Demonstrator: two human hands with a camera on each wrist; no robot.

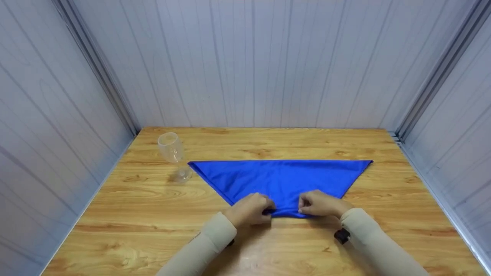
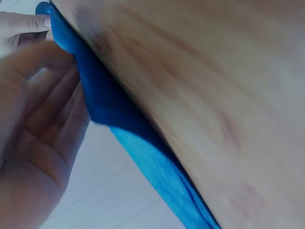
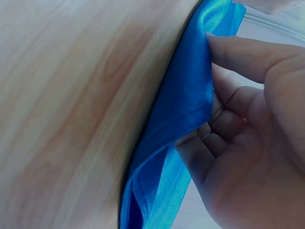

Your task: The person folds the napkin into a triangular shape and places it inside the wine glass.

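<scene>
A blue cloth (image 1: 280, 180) lies on the wooden table, its long straight edge at the back and its sides slanting in toward the front. At its front edge, a narrow strip is folded up. My left hand (image 1: 252, 209) pinches that strip left of the middle, fingers curled. A short gap to the right, my right hand (image 1: 322, 204) pinches the same fold between thumb and fingers. In the right wrist view, the thumb presses on the folded blue cloth (image 3: 183, 90) with the other fingers behind it. The left wrist view shows the cloth (image 2: 102, 95) running past the left fingers.
A clear stemmed glass (image 1: 171, 148) stands on the table just left of the cloth's back left corner. Pale panelled walls (image 1: 253, 65) enclose the wooden table (image 1: 126, 218) at the back and both sides.
</scene>
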